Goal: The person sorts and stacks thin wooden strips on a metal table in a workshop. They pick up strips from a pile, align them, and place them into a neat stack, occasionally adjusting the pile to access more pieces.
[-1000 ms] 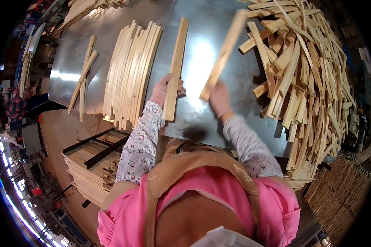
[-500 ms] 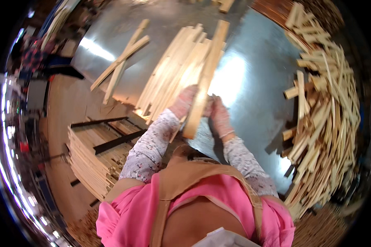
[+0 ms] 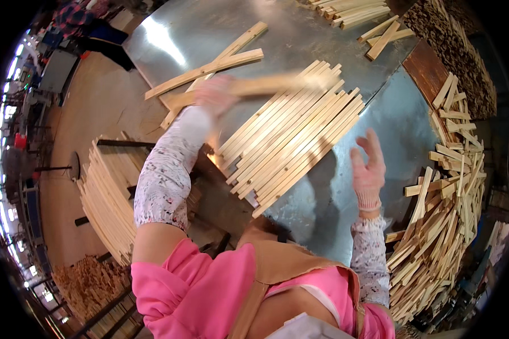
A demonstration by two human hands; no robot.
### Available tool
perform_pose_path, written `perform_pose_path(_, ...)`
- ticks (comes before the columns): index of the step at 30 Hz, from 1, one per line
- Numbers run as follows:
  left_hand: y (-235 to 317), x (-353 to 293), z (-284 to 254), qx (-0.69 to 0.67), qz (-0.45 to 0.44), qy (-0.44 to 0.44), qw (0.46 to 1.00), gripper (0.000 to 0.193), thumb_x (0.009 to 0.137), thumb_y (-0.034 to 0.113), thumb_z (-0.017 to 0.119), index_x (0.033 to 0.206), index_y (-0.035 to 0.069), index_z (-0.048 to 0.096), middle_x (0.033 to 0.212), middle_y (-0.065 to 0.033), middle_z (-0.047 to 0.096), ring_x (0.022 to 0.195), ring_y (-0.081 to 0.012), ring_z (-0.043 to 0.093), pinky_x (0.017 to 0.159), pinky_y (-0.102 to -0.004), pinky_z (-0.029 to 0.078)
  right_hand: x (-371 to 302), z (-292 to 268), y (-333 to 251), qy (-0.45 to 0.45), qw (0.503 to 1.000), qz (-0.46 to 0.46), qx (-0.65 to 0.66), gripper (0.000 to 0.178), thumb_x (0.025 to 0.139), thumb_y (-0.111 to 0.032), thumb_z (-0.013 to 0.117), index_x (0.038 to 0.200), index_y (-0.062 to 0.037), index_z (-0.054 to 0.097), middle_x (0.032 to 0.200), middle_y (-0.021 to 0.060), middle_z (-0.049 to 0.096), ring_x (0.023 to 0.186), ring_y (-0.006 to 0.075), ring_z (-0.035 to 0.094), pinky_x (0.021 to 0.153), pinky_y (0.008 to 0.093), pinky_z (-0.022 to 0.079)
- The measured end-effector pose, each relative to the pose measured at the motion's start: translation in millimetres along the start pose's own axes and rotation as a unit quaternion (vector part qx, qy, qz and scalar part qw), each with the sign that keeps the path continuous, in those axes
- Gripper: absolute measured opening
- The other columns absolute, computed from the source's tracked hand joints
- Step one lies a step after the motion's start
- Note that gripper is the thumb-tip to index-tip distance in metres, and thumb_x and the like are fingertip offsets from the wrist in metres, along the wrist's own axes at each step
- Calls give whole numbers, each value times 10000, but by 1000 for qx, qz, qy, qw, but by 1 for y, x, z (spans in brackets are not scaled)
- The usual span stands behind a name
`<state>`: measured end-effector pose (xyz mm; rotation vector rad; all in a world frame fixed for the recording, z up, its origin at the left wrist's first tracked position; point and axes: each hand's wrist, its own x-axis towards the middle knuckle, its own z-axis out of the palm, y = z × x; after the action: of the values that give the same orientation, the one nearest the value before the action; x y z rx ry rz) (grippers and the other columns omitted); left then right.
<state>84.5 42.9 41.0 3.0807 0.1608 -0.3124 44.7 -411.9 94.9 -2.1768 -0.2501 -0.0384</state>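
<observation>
My left hand (image 3: 216, 95), gloved and smeared by motion, grips a wooden strip (image 3: 266, 85) near its left end. The strip lies crosswise in the air, its far end blurred above the row of wooden strips (image 3: 291, 133) laid side by side on the metal table. Just beyond that hand, two crossed strips (image 3: 226, 63) rest at the table's left edge. My right hand (image 3: 369, 169), also gloved, is raised over the bare metal right of the row. Its fingers are spread and hold nothing.
A large heap of loose strips (image 3: 435, 243) spreads along the right side. More strips (image 3: 350, 11) lie at the table's far end. Stacked boards (image 3: 104, 198) stand on the left, below table height. A person (image 3: 90, 34) is at the far left.
My left hand has swung left with the strip, turning it from lengthwise to crosswise. My right hand has moved right, away from the strip. The view has turned.
</observation>
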Motion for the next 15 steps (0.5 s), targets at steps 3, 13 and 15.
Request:
perform_pose_path(3, -86, 21, 30, -103, -200, 112, 968, 681, 936, 471, 717, 1514, 132, 596, 1449, -155, 670, 1380, -304, 605, 1163, -427, 484, -47, -8, 73, 32, 993, 112, -14, 622, 948, -189, 783, 1531, -77, 595, 1265, 138, 756, 1198, 278, 706, 1056, 386, 530)
perform_pose_path(13, -196, 60, 79, -42, -115, 117, 986, 628, 960, 441, 712, 1484, 108, 616, 1420, -196, 673, 1290, -382, 651, 1088, -479, 512, -194, -29, 173, -81, 928, 314, -185, 477, 976, -322, 727, 1388, -86, 688, 1062, 180, 786, 998, 366, 749, 903, 447, 581)
perform_pose_path(15, -191, 74, 70, -115, -161, -23, 980, 628, 964, 441, 699, 1480, 95, 612, 1368, -207, 701, 1269, -389, 664, 1085, -476, 513, -193, -26, 177, -65, 931, 309, -180, 473, 977, -334, 721, 1385, -97, 687, 1039, 186, 782, 983, 376, 747, 894, 456, 580)
